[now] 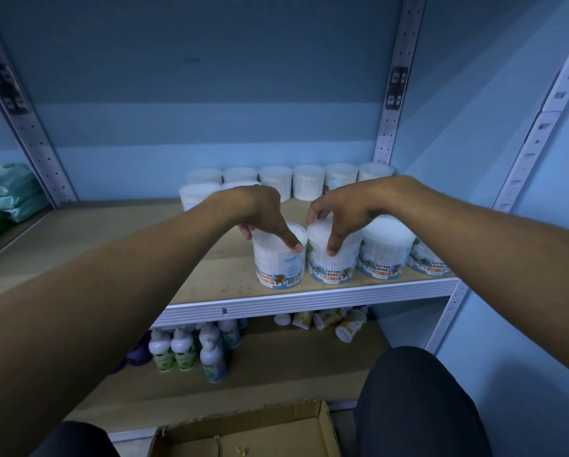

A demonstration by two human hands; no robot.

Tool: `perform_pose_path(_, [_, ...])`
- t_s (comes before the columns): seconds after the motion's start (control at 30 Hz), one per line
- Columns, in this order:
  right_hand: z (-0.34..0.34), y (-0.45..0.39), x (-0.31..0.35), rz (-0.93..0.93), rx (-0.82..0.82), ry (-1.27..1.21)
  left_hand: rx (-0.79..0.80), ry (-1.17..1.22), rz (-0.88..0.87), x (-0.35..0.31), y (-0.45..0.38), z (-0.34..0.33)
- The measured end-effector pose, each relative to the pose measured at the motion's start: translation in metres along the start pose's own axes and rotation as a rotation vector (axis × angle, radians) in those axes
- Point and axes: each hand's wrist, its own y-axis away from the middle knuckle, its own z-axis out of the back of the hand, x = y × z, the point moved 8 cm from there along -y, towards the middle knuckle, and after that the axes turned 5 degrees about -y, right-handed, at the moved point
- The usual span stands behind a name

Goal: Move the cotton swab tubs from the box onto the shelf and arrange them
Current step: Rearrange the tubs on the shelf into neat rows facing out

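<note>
On the middle wooden shelf point(111, 245) of a metal rack, seen from the head camera, a person sets 2 cotton swab tubs into the front row, each hand clamped over a lid from above. The left hand point(260, 214) grips the left tub point(278, 262), thumb down its near side and fingers curled behind; the right hand point(340, 209) grips the tub beside it point(334, 262) in the same way, the 2 tubs almost touching. To their right stand 2 more front-row tubs point(387, 249), the far one cut off by the right forearm, and at the back of the shelf 2 rows of tubs point(276, 179) are already lined up. Below, the cardboard box point(322, 423) shows only bare floor in the part visible, so the moving looks nearly done, with squaring up the front row the work left; the rest of the box is out of frame. Labels read "COTTON BUDS" over a cartoon bear, with a barcode on the left tub; smaller print is unreadable. Bottles point(184, 351) crowd the lower shelf, green packs point(6, 189) the left.
</note>
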Motion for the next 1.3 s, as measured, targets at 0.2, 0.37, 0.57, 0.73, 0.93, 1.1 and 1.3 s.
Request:
perform_pose_path(0.2, [0.0, 0.004, -0.003, -0.003, -0.017, -0.047, -0.037, -0.056, -0.011, 0.001, 0.002, -0.003])
perform_pose_path(0.37, [0.003, 0.012, -0.003, 0.009, -0.13, -0.205, -0.188, 0.071, -0.091, 0.014, 0.013, -0.011])
perform_pose_path(0.57, [-0.002, 0.025, -0.004, 0.066, -0.375, -0.409, -0.417, 0.296, -0.187, 0.033, 0.038, -0.012])
perform_pose_path(0.73, [-0.018, 0.019, -0.01, 0.088, -0.45, -0.468, -0.513, 0.349, -0.214, 0.046, 0.044, -0.016])
perform_pose_path(0.93, [-0.023, 0.014, -0.013, 0.095, -0.479, -0.49, -0.565, 0.406, -0.18, 0.065, 0.041, -0.031])
perform_pose_path(1.1, [-0.018, 0.01, -0.009, 0.112, -0.527, -0.488, -0.601, 0.344, -0.152, 0.088, 0.038, -0.034])
perform_pose_path(1.3, [-0.003, -0.018, 0.021, 0.144, -0.493, -0.448, -0.675, 0.24, -0.051, 0.127, 0.024, -0.017])
